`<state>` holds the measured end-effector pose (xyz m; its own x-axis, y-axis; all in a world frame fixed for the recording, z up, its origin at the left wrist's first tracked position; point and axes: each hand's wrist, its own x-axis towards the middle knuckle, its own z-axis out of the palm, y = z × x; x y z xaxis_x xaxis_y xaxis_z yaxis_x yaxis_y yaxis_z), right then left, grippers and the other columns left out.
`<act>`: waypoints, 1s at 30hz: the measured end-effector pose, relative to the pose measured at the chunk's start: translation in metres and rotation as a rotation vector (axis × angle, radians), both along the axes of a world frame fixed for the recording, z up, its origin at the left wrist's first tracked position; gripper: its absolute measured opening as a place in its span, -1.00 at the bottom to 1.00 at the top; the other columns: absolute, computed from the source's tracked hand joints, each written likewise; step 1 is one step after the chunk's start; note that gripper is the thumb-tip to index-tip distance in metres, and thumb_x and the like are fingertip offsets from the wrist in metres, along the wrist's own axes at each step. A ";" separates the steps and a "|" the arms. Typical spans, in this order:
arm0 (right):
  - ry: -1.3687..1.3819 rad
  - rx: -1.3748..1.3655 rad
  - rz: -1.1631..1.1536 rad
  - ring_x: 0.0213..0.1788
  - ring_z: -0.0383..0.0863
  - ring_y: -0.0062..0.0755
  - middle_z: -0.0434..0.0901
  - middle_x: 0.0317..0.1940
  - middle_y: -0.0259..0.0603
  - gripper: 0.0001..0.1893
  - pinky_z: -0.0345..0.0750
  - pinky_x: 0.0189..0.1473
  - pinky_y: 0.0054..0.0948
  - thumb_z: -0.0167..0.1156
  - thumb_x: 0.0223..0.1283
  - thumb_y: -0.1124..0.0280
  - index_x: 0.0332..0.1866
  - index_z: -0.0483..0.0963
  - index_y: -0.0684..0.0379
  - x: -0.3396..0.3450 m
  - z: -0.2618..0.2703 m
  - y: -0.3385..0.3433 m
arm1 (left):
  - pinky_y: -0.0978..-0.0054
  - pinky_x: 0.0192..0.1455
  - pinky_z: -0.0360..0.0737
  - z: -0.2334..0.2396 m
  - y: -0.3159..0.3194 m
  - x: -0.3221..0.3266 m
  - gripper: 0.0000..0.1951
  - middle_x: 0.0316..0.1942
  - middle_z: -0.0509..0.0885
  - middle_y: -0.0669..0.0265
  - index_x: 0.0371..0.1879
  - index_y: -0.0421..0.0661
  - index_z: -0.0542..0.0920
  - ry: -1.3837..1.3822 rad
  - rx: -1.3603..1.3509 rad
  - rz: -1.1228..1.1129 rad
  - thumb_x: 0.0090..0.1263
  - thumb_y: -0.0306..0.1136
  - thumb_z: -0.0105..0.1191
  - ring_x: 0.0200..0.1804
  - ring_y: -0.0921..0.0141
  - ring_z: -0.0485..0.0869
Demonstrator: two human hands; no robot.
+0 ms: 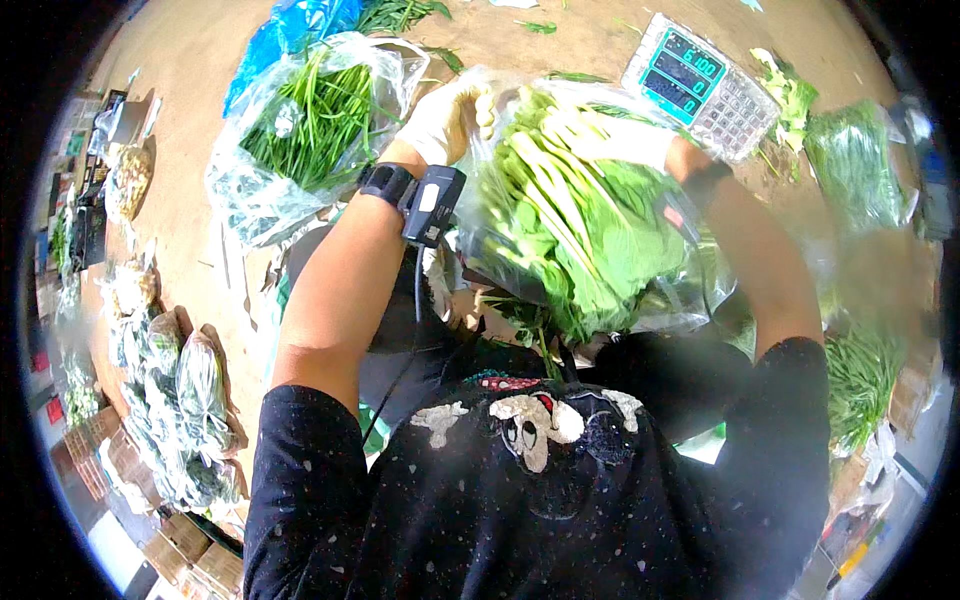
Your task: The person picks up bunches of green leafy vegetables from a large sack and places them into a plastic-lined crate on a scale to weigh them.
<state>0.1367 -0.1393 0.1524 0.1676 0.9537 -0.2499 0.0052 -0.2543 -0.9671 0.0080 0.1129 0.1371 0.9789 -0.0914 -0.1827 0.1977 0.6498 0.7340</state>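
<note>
A clear plastic bag [480,191] of leafy greens with pale stems [592,217] lies open before me. My left hand [444,120], in a whitish glove, is closed on the bag's edge at its upper left. My right hand [626,139], also gloved, rests at the stems near the top of the bag; its fingers are blurred and partly hidden. To the upper right stands a digital scale [701,86] with a lit display. On the left, another clear bag holds long thin green stalks [322,124].
A blue plastic bag [289,34] lies at the upper left. Filled vegetable bags [202,390] are grouped on the floor at left. At right are a bagged green bundle [859,165], loose leaf scraps [787,97] and more long greens [862,375]. Cardboard boxes [187,547] stand lower left.
</note>
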 end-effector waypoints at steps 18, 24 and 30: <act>-0.795 -0.257 0.286 0.18 0.40 -0.18 0.40 0.18 -0.06 -0.08 0.35 0.18 -0.34 0.46 -0.29 -0.02 0.29 0.26 0.10 0.081 -0.050 0.019 | 0.81 -0.79 0.21 0.150 -0.049 -0.007 -0.21 0.13 0.46 -0.11 0.31 -0.37 0.08 -0.234 -0.370 -0.176 0.31 0.05 -0.06 -0.82 0.67 0.28; -0.853 -0.427 -0.168 0.12 0.46 -0.11 0.46 0.11 0.03 -0.19 0.41 0.13 -0.29 0.17 0.00 -0.25 0.28 0.29 0.12 0.002 0.067 -0.005 | 0.73 -0.63 0.41 0.158 -0.042 -0.023 -0.23 -0.08 0.57 0.05 0.28 -0.35 0.16 -0.229 -0.305 -0.165 0.28 0.06 -0.05 -0.64 0.55 0.46; -1.443 -0.659 0.213 0.42 -0.05 0.13 -0.06 0.43 -0.11 0.01 -0.04 0.29 0.30 0.07 -0.21 -0.49 0.42 -0.05 -0.35 -0.124 0.063 -0.027 | 0.62 -0.62 0.36 0.162 -0.084 -0.038 -0.55 -0.34 0.58 0.28 0.17 -0.11 0.39 -0.076 0.138 -0.098 0.39 -0.11 -0.05 -0.64 0.51 0.43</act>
